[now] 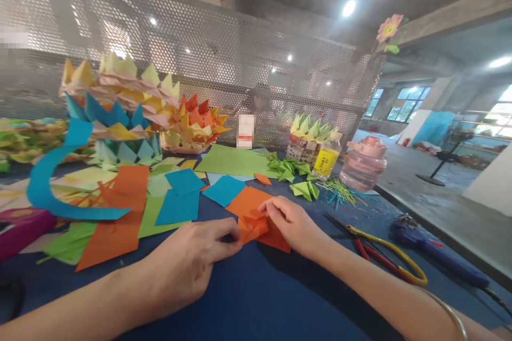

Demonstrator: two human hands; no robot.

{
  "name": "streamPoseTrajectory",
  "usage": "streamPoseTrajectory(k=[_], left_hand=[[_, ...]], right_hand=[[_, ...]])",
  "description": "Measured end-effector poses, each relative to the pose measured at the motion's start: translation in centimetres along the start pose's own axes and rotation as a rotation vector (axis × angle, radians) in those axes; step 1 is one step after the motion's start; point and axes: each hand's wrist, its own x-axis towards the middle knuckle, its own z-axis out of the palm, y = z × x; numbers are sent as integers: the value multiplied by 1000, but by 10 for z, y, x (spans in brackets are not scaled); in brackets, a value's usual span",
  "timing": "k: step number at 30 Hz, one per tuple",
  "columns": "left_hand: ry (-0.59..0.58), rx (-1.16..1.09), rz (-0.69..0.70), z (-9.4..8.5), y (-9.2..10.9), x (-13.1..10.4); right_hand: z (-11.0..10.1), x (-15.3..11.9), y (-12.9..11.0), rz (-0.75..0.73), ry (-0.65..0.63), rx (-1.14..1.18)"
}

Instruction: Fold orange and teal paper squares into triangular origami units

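Observation:
A partly folded piece of orange paper [253,228] lies between my hands on the dark blue table. Thumb and fingers of my left hand [200,250] pinch its left corner. From the other side, my right hand [290,224] curls over the paper's right part, its fingers closed on it; the fingertips are partly hidden. Flat orange sheets [250,200] lie behind and under the folded piece. Just behind my left hand are blue paper squares [182,208], resting on green paper.
Scissors [388,256] and a blue glue gun [440,250] lie on the right. Behind stand a yellow-labelled bottle [326,157], a pink water bottle [365,162] and green folded pieces [306,190]. Layered paper crowns [124,117] and a curved blue strip [40,186] are at left.

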Motion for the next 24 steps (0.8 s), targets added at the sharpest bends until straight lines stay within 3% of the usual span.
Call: streamPoseTrajectory(k=[6, 12, 20, 24], left_hand=[[1, -27, -21, 1, 0, 0], [1, 10, -19, -1, 1, -3], [14, 74, -29, 1, 6, -8], [3, 73, -31, 3, 9, -8]], right_hand=[[4, 7, -4, -76, -29, -6], [4, 5, -5, -19, -61, 53], [-8, -17, -25, -30, -263, 104], [-6, -20, -31, -31, -208, 79]])
